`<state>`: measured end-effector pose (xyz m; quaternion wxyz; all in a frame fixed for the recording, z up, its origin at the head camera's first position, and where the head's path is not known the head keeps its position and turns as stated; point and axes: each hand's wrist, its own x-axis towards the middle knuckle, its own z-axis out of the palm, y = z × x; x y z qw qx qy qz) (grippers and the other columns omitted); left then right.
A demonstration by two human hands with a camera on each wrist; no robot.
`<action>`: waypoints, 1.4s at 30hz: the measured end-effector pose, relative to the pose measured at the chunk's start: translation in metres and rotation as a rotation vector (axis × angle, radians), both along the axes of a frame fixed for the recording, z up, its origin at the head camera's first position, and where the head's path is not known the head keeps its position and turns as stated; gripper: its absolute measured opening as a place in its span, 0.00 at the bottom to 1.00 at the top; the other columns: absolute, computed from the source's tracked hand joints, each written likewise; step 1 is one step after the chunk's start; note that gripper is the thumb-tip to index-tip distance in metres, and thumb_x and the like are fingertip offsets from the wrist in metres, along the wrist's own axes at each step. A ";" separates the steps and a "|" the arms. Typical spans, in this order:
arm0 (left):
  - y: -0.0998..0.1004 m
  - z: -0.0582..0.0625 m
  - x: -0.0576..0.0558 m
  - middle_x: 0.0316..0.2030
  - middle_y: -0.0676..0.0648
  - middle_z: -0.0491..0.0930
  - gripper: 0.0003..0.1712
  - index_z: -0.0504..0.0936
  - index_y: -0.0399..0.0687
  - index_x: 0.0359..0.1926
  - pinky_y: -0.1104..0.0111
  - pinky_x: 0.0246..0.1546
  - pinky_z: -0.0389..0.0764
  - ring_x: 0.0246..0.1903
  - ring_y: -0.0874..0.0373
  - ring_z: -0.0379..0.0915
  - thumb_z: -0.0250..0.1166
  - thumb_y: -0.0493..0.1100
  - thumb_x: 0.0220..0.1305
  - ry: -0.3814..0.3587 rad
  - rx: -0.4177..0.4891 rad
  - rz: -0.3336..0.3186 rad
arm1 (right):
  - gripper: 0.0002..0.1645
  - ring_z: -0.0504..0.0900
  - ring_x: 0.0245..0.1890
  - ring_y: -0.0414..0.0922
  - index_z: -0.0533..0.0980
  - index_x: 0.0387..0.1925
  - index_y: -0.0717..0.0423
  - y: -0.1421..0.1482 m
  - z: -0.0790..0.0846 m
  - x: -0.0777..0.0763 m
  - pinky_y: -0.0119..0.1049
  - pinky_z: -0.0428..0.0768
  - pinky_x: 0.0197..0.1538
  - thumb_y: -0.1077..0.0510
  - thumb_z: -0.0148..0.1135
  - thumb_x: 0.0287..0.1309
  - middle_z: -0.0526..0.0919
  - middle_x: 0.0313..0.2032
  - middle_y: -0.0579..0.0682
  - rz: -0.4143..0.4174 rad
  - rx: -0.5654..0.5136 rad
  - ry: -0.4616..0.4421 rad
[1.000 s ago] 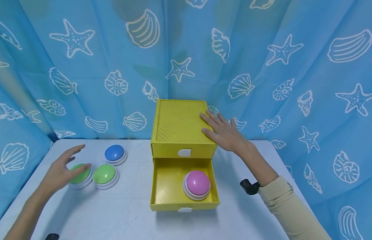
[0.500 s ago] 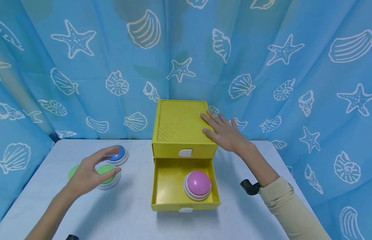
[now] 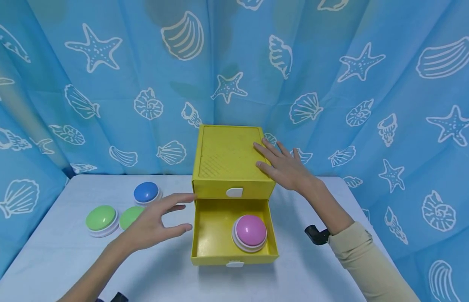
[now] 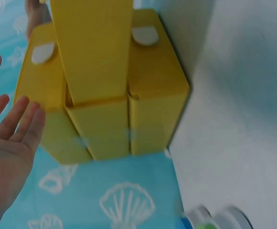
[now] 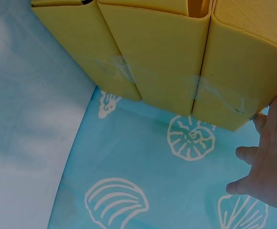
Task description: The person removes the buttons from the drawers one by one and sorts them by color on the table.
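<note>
**Stiff, light drawer; smooth pink dome**

Head view: my left hand grips nothing, fingers reaching forward with the thumb apart, near the left wall of the pulled-out drawer; I can't tell whether a fingertip touches it. The pink dome sits in the drawer's right half. I'd judge it light, hard and slippery on top, best held round its white base. The drawer looks like thin plastic, best taken by its white tab. My right hand rests on the cabinet, ungripped.

Left wrist view: my fingers are extended, holding nothing; the dome is out of sight.

Right wrist view: my fingers splay at the cabinet's edge. Clear tape crosses its 3 tiers; the shell seems light enough to need steadying there.
</note>
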<state>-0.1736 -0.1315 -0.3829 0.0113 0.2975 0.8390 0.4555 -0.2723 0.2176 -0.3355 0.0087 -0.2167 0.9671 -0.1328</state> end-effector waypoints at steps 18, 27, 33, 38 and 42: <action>0.077 -0.009 -0.012 0.60 0.56 0.65 0.39 0.63 0.57 0.65 0.61 0.56 0.68 0.59 0.59 0.61 0.66 0.57 0.54 -0.084 -0.170 -0.254 | 0.36 0.33 0.69 0.56 0.42 0.70 0.28 0.002 0.000 -0.001 0.66 0.30 0.60 0.29 0.29 0.62 0.37 0.71 0.40 0.006 0.027 0.024; 0.100 -0.023 -0.017 0.57 0.54 0.69 0.40 0.65 0.50 0.63 0.66 0.55 0.69 0.57 0.60 0.64 0.69 0.54 0.51 -0.012 -0.171 -0.280 | 0.36 0.32 0.68 0.55 0.41 0.70 0.28 0.000 0.000 -0.003 0.66 0.29 0.60 0.29 0.28 0.62 0.37 0.71 0.39 0.009 0.030 0.020; 0.109 -0.028 -0.020 0.57 0.53 0.69 0.41 0.65 0.48 0.63 0.69 0.53 0.70 0.55 0.61 0.65 0.70 0.52 0.50 -0.045 -0.197 -0.268 | 0.36 0.31 0.69 0.53 0.41 0.69 0.27 0.000 -0.001 -0.002 0.66 0.30 0.60 0.29 0.28 0.62 0.36 0.71 0.38 0.010 0.027 0.021; 0.115 -0.029 -0.022 0.57 0.53 0.68 0.43 0.64 0.48 0.64 0.68 0.53 0.70 0.55 0.62 0.64 0.72 0.52 0.48 -0.107 -0.221 -0.277 | 0.36 0.31 0.69 0.52 0.41 0.69 0.27 0.001 -0.002 -0.002 0.66 0.29 0.60 0.28 0.28 0.62 0.36 0.70 0.38 0.009 0.014 0.018; 0.120 -0.029 -0.022 0.57 0.54 0.68 0.46 0.63 0.51 0.65 0.67 0.53 0.71 0.55 0.61 0.64 0.73 0.53 0.46 -0.148 -0.262 -0.269 | 0.36 0.30 0.69 0.51 0.41 0.69 0.27 0.001 -0.002 -0.002 0.65 0.27 0.60 0.29 0.28 0.62 0.36 0.70 0.38 0.006 0.002 0.012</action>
